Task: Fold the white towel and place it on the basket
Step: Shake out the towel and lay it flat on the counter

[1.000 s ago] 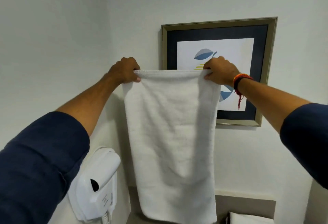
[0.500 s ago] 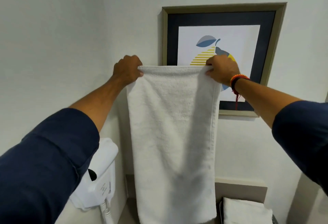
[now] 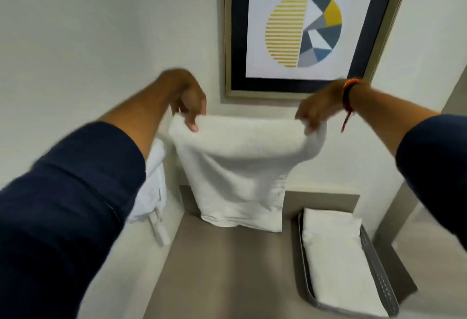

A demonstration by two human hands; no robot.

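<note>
— Gripping anything, those hands?
— Both are pinching the white towel (image 3: 235,167): the left hand (image 3: 188,101) is closing on its top left corner, the right hand (image 3: 319,106) on the top right, both arms reaching out, wrists bent downward.
— Where is the towel hanging?
— Left of the basket (image 3: 376,275), its lower edge touching the grey counter (image 3: 227,273). Another folded towel (image 3: 336,255) is lying inside the basket.
</note>
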